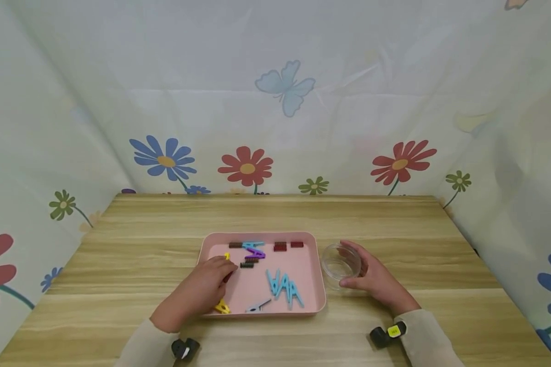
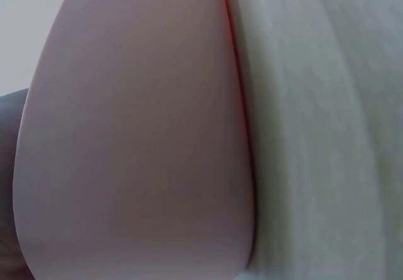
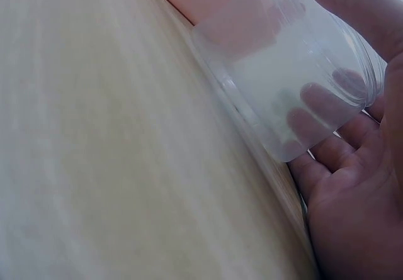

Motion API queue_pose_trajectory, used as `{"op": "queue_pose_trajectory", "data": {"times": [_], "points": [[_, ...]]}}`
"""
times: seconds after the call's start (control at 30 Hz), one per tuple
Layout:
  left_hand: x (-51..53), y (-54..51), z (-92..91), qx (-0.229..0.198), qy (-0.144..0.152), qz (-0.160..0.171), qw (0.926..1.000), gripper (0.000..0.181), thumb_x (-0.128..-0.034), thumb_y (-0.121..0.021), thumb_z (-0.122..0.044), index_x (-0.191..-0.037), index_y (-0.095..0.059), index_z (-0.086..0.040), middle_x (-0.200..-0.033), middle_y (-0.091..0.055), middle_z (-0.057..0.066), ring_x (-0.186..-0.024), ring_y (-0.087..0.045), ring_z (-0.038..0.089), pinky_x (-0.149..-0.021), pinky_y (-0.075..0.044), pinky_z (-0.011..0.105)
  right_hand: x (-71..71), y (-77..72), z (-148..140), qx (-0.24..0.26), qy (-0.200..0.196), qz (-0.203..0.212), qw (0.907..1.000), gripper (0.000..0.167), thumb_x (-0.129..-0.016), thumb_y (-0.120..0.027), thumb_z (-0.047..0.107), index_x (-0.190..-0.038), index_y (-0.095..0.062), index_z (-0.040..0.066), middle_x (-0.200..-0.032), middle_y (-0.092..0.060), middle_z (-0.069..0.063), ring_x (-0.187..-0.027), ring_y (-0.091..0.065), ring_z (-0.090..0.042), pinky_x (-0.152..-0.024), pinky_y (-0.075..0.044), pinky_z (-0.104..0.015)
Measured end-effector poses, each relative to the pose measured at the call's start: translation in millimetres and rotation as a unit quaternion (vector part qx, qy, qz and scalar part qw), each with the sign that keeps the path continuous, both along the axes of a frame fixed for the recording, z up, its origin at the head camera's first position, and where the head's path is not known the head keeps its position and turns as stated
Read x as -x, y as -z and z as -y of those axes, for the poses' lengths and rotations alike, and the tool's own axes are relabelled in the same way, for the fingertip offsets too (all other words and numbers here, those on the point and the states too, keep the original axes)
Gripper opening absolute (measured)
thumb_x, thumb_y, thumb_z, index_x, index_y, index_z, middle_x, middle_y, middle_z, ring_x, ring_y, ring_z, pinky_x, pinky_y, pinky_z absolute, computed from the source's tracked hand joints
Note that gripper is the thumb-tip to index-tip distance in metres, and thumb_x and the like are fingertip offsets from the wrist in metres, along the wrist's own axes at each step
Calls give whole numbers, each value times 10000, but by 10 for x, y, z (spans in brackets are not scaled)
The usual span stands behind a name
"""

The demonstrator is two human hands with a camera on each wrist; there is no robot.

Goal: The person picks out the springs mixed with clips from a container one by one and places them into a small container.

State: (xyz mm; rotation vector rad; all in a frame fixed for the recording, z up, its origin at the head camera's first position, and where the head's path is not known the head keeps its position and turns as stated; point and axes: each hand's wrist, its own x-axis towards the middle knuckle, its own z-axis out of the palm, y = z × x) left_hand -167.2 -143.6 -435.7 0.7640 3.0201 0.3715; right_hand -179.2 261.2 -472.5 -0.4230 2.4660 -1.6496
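In the head view my left hand (image 1: 201, 286) is over the left side of the pink tray (image 1: 320, 285), its fingers bent down; whether they hold anything is hidden. Beside them lie a yellow clip (image 1: 222, 307) and dark springs (image 1: 247, 265). My right hand (image 1: 376, 280) grips a clear round jar (image 1: 342, 264) just right of the tray, thumb on the near side and fingers behind. The right wrist view shows the hand (image 3: 359, 198) around the jar (image 3: 271, 72), with fingers visible through its wall. The left wrist view shows mostly the tray's outer wall (image 2: 132, 129).
Blue clips (image 1: 284, 288) and a grey clip (image 1: 258, 306) lie in the tray's front half. At its back are a purple clip (image 1: 255, 253), a light blue clip (image 1: 253, 244) and red springs (image 1: 297, 244). A flowered curtain (image 1: 284, 127) hangs behind the wooden table (image 1: 372, 214).
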Motion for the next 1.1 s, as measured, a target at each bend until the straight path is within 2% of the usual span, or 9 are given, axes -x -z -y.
{"op": "queue_pose_trajectory", "data": {"times": [0.07,0.2,0.3,0.43,0.63,0.83,0.9,0.97,1.1], "points": [[-5,-1,-1,19,11,-27,10000,285,-895,-634,-70,-1177,-665,-45,-1210,-662,75,-1241,-542,274,-1103,-390,454,1,0,7,-30,40,39,10000,894,-744,-838,205,-1480,-336,277,-1496,-445,-56,-1412,-382,-263,-1112,-364,-309],[-1,8,-3,15,18,-104,9999,254,-901,-641,-71,-1149,-671,-28,-1175,-672,83,-1217,-551,276,-1097,-396,450,3,-6,15,-23,36,64,10000,900,-746,-837,206,-1487,-329,254,-1500,-438,-59,-1418,-373,-264,-991,-322,-62],[10,6,-12,-24,13,-144,9999,229,-906,-638,-68,-1127,-680,-24,-1148,-681,81,-1197,-561,269,-1090,-404,444,9,-11,13,-39,32,58,10000,907,-745,-838,210,-1492,-323,237,-1500,-438,-61,-1417,-374,-265,-994,-323,-65],[22,6,-20,-67,57,-226,9997,204,-906,-637,-60,-1100,-691,-23,-1118,-691,79,-1167,-576,266,-1073,-422,438,12,-19,5,-136,73,41,9999,900,-741,-841,224,-1482,-331,270,-1496,-445,-45,-1412,-385,-250,-1070,-347,-194],[19,17,-7,-46,91,-329,9994,195,-902,-641,-54,-1084,-697,-11,-1082,-694,82,-1109,-587,246,-1040,-450,418,9,11,-4,-228,31,-32,9997,896,-756,-830,229,-1493,-319,236,-1499,-442,-69,-1409,-382,-290,-1127,-330,-466],[13,11,-13,-61,74,-247,9997,192,-900,-648,-61,-1076,-700,-5,-1078,-689,85,-1099,-583,240,-1032,-457,417,10,27,-3,-247,25,-83,9997,883,-759,-827,233,-1485,-324,257,-1496,-446,-85,-1406,-383,-310,-1118,-307,-534],[9,3,-18,-30,76,-244,9997,191,-902,-643,-59,-1078,-701,-7,-1081,-690,82,-1106,-581,239,-1034,-455,417,11,24,-4,-254,53,-76,9996,888,-755,-830,233,-1486,-327,254,-1491,-454,-75,-1404,-389,-298,-1123,-344,-462],[7,-1,-20,-2,76,-250,9997,193,-903,-642,-59,-1079,-701,-8,-1086,-692,81,-1115,-580,239,-1039,-452,419,11,17,-4,-215,57,-71,9997,897,-749,-834,224,-1489,-328,240,-1489,-459,-66,-1403,-393,-288,-1113,-367,-329],[-1,-18,-22,0,37,-210,9998,199,-899,-650,-67,-1084,-701,-12,-1093,-690,78,-1121,-578,237,-1040,-452,424,12,5,2,-91,32,-54,9999,905,-745,-836,200,-1494,-327,207,-1487,-460,-60,-1403,-394,-279,-1032,-343,-120]]}}
